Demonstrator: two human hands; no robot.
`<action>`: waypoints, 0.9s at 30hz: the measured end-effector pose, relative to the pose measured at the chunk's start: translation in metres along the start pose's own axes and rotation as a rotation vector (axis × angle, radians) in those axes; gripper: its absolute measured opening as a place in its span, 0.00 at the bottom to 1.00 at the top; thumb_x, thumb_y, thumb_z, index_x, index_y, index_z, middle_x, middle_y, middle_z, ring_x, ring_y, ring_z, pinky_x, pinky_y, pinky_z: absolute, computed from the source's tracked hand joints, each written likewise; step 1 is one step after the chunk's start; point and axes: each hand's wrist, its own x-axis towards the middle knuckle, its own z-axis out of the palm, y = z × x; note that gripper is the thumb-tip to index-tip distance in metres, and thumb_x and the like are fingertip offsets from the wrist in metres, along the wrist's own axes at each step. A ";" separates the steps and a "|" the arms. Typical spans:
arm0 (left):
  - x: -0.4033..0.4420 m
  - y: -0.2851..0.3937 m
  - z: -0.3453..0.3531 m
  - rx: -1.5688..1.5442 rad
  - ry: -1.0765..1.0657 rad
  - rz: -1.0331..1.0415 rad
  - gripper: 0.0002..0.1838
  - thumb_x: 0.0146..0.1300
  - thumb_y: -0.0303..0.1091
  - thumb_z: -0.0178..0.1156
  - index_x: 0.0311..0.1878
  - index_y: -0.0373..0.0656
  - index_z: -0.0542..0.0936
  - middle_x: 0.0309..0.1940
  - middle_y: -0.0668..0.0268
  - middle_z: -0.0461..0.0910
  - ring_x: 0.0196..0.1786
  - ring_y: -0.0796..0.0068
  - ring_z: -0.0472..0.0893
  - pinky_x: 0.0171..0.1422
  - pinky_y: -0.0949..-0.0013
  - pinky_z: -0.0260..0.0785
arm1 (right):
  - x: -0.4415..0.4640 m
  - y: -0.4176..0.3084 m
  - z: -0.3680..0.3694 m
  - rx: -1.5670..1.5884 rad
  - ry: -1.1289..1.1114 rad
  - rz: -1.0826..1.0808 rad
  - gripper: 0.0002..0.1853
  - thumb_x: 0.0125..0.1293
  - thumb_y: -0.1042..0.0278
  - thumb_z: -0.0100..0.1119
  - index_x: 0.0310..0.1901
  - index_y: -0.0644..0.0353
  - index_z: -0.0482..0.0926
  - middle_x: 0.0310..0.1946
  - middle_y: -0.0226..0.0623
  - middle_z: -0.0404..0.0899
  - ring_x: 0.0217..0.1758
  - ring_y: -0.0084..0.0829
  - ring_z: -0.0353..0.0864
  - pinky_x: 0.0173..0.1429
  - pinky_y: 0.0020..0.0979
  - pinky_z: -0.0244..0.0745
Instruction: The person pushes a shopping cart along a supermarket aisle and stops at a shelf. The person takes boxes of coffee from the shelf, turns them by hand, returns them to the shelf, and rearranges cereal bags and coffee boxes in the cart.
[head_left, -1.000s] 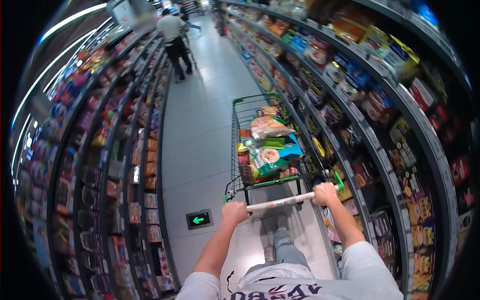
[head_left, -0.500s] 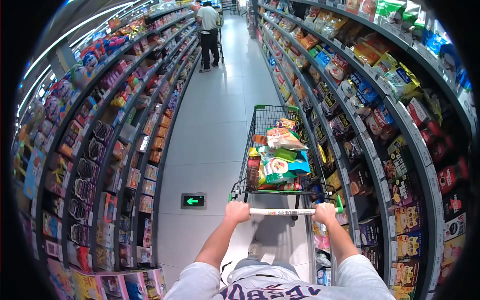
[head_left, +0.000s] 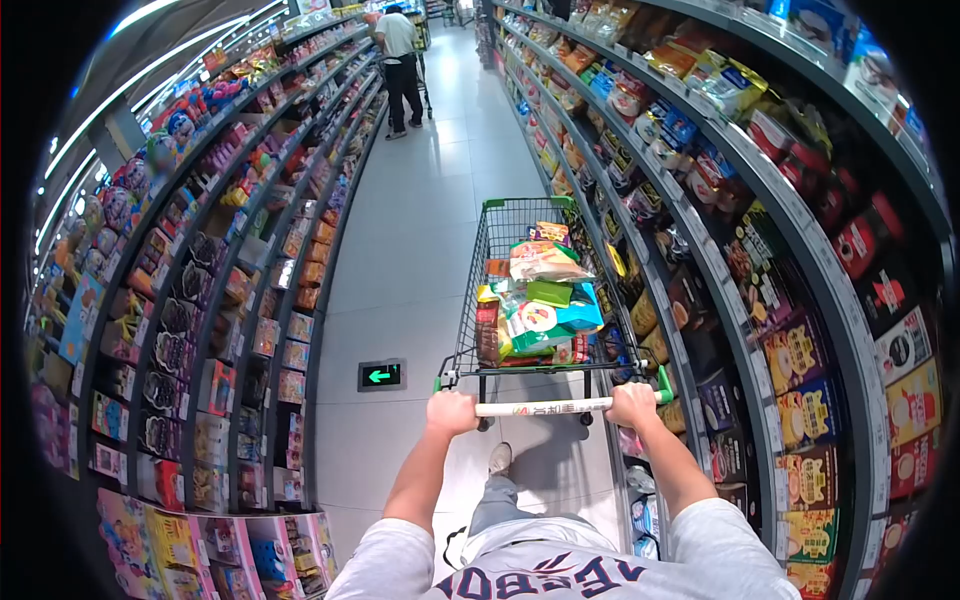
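Beyond both hands (head_left: 543, 408), closed around its handle (head_left: 545, 407), sits the loaded cart (head_left: 478, 300).

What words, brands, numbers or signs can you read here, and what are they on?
Floor sign: no words, a green arrow pointing left.
Shirt: large dark letters, too folded to read surely.
Shopping cart handle: characters, too small to read.
Bags in the cart, shelf boxes, shelf-edge labels: too small or blurred.

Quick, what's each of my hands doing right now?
Left hand: closed around the cart handle.
Right hand: closed around the same handle, near its other end.
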 end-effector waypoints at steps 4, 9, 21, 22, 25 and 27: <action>-0.031 0.023 0.004 0.015 -0.019 -0.028 0.10 0.54 0.45 0.61 0.32 0.53 0.87 0.28 0.60 0.88 0.35 0.56 0.89 0.39 0.52 0.82 | -0.035 0.004 0.006 -0.001 -0.024 -0.011 0.13 0.51 0.55 0.64 0.31 0.53 0.90 0.31 0.45 0.89 0.37 0.45 0.90 0.45 0.45 0.84; -0.068 0.051 0.007 0.018 -0.032 -0.053 0.10 0.54 0.45 0.62 0.30 0.52 0.87 0.29 0.59 0.88 0.36 0.58 0.89 0.41 0.53 0.82 | -0.074 0.012 0.019 0.005 -0.012 -0.002 0.14 0.51 0.52 0.67 0.32 0.52 0.91 0.33 0.45 0.89 0.40 0.45 0.91 0.47 0.44 0.84; -0.146 0.091 0.021 -0.014 0.003 -0.018 0.10 0.55 0.43 0.61 0.29 0.50 0.86 0.28 0.58 0.88 0.34 0.54 0.89 0.39 0.52 0.82 | -0.160 0.011 0.036 0.027 -0.020 -0.003 0.17 0.52 0.49 0.63 0.30 0.54 0.90 0.31 0.47 0.89 0.38 0.46 0.91 0.46 0.46 0.83; -0.150 0.092 0.022 -0.010 0.009 -0.020 0.10 0.55 0.43 0.61 0.29 0.50 0.86 0.28 0.58 0.88 0.34 0.54 0.89 0.40 0.53 0.82 | -0.165 0.012 0.039 0.036 -0.014 -0.008 0.15 0.51 0.51 0.64 0.31 0.52 0.90 0.31 0.47 0.89 0.39 0.46 0.91 0.47 0.46 0.84; -0.170 0.098 0.027 0.001 0.006 -0.019 0.10 0.55 0.43 0.61 0.30 0.49 0.87 0.28 0.58 0.88 0.34 0.55 0.89 0.40 0.53 0.82 | -0.188 0.005 0.035 0.019 -0.029 0.014 0.14 0.50 0.53 0.65 0.33 0.52 0.91 0.35 0.45 0.90 0.42 0.45 0.91 0.49 0.44 0.84; -0.186 0.101 0.021 -0.004 -0.001 -0.011 0.10 0.55 0.43 0.61 0.31 0.49 0.87 0.28 0.57 0.88 0.34 0.55 0.89 0.40 0.53 0.82 | -0.209 -0.006 0.025 0.034 -0.032 0.042 0.14 0.49 0.55 0.65 0.33 0.53 0.91 0.35 0.45 0.90 0.42 0.45 0.91 0.49 0.44 0.84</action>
